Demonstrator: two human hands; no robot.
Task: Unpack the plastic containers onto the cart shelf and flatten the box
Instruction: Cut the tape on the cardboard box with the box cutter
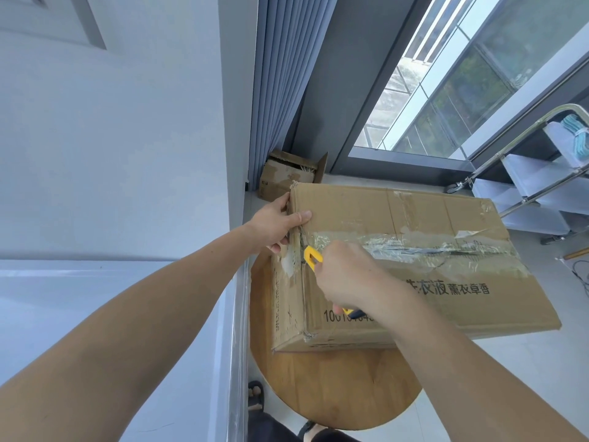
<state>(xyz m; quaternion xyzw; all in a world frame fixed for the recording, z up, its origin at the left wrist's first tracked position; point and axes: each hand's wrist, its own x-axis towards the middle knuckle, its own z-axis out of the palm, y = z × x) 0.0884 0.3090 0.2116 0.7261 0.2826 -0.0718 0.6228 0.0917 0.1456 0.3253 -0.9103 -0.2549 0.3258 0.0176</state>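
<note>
A large brown cardboard box (414, 218) lies on a round wooden table (334, 387), its top seam covered with clear tape. My left hand (275, 223) grips the box's far left top corner. My right hand (347, 275) is closed around a yellow utility knife (312, 257), whose tip sits at the left end of the taped seam. The box is closed, so its contents are hidden. The metal cart (535, 186) with white shelves stands at the right, behind the box.
A smaller open cardboard box (287, 177) sits on the floor in the corner by the grey curtain (287, 74). A white wall and ledge run along the left. A window fills the upper right. My sandalled feet show below the table.
</note>
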